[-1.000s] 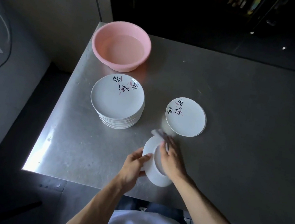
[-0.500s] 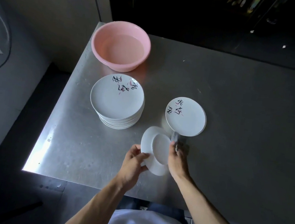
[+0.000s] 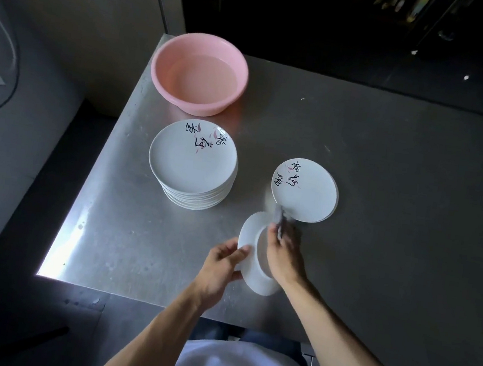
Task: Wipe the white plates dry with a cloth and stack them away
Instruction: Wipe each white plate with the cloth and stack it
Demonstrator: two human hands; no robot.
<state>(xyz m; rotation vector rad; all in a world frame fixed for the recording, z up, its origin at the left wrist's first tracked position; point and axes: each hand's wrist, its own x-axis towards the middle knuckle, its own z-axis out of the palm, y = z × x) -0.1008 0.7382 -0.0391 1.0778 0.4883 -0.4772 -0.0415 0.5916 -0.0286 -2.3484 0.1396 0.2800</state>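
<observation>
Left hand (image 3: 219, 266) grips tilted white plate (image 3: 250, 263) by its rim. Right hand (image 3: 282, 258) pinches cloth (image 3: 278, 222) against plate's face, near small stack (image 3: 305, 189).

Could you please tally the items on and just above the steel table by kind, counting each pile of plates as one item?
Pink basin: 1
Piles of white plates: 2, a tall stack and a low pile
Single white plate, held on edge: 1
Cloth: 1
Total: 5
</observation>
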